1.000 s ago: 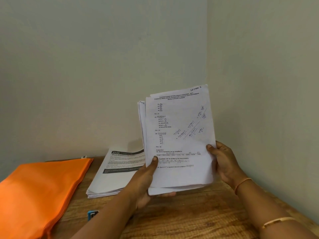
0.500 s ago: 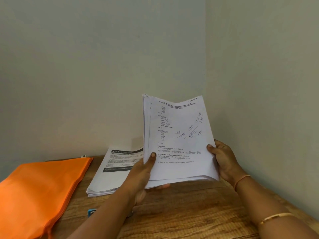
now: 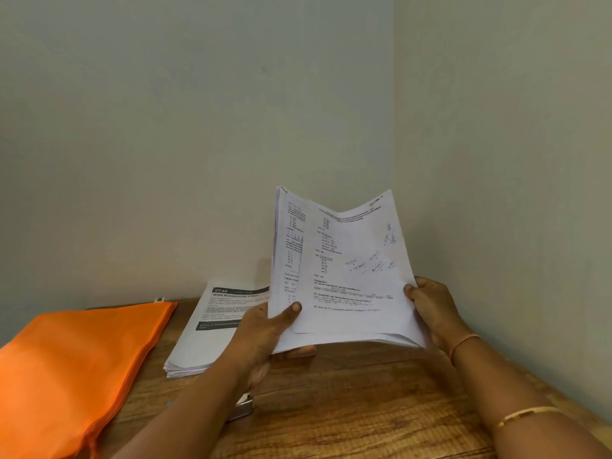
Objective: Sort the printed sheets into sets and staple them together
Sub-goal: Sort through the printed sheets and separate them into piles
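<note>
While left hand (image 3: 265,329) and right hand (image 3: 433,313) both grip printed sheets (image 3: 351,260), stack (image 3: 215,329) header reads "2748".

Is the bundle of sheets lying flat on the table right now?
No, the left hand and right hand hold the bundle of sheets tilted up above the table.

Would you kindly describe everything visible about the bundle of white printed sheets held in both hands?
The bundle of white printed sheets is paper with black text and slanted handwritten notes. It is held tilted above the wooden table, its top edge sagging midway. The left hand grips its lower left edge, the right hand its lower right.
</note>
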A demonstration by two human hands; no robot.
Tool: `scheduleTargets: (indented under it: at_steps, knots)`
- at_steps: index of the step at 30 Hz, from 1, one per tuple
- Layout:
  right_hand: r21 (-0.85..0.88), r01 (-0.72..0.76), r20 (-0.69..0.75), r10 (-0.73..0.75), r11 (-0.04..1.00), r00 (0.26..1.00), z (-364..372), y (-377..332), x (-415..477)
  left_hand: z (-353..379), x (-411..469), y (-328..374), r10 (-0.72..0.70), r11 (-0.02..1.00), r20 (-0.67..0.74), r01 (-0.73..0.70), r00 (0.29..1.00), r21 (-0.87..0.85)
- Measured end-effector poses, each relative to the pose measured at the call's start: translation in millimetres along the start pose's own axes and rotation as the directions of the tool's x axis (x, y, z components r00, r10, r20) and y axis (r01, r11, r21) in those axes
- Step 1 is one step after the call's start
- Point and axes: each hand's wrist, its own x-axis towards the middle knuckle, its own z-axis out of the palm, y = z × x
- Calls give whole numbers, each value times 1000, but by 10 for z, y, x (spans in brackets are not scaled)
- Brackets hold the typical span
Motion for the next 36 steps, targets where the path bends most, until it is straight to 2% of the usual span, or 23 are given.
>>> scheduleTargets:
  at_steps: [2, 4, 9, 15, 22, 27, 30, 31, 32, 34, 36]
  knots:
    - [-193, 22, -22, -26, 981, 999, -36, 75, 58, -61, 11, 50, 21, 999, -30, -20, 999, 34]
    - [-303, 18, -28, -28, 953, 999, -59, 119, 85, -143, 24, 129, 34, 998, -58, -31, 998, 61]
    - [-442, -32, -21, 26, 896, 999, -105, 167, 145, -487, 84, 338, 81, 992, -125, -69, 989, 101]
    - [-647, -59, 45, 116, 760, 992, -114, 208, 135, -977, 128, 499, 120, 989, -206, -98, 971, 112]
    - [-833, 4, 102, 147, 553, 984, -2, 274, 49, -1353, 106, 435, 111, 992, -255, -122, 960, -27]
    - [-964, 18, 50, 115, 264, 992, 52, 287, -21, -1364, 79, 393, 108, 991, -247, -124, 963, -51]
    - [-985, 63, 70, 37, 160, 997, 85, 259, -46, -1355, 63, 376, 96, 992, -254, -113, 962, -56]
    - [-981, 95, 93, -19, 168, 995, 106, 240, -44, -1355, 60, 370, 97, 992, -249, -115, 964, -59]
    - [-966, 137, 119, -94, 218, 988, 139, 221, -34, -1360, 53, 368, 99, 991, -242, -117, 965, -63]
    - [-883, 244, 154, -244, 400, 958, 247, 143, -47, -1365, 56, 366, 99, 991, -235, -118, 967, -65]
    - [-723, 323, 170, -296, 611, 940, 439, 23, -109, -1365, 62, 365, 96, 991, -234, -116, 967, -71]
